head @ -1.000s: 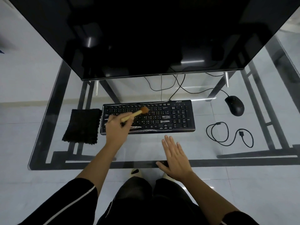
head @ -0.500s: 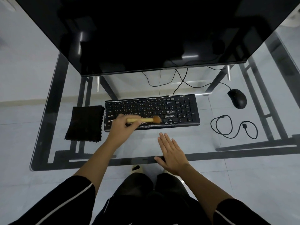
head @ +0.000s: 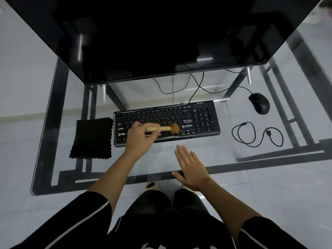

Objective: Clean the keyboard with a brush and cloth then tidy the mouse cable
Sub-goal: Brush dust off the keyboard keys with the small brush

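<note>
A black keyboard (head: pixel 197 119) lies on the glass desk in front of the monitor. My left hand (head: pixel 140 139) grips a small wooden-handled brush (head: pixel 166 128), its tan bristles pointing right and resting on the lower middle keys. My right hand (head: pixel 192 166) lies flat and open on the glass near the front edge, holding nothing. A folded black cloth (head: pixel 92 138) sits just left of the keyboard. The black mouse (head: pixel 259 103) is at the right, its cable running back under the monitor.
A large dark monitor (head: pixel 161 33) overhangs the back of the glass desk (head: pixel 53 159). A loose black looped cable (head: pixel 256 134) lies right of the keyboard. Thin wires trail behind the keyboard. My legs show below the desk's front edge.
The brush has swept from the upper middle keys down and right to the lower row. My right hand has stayed flat on the glass.
</note>
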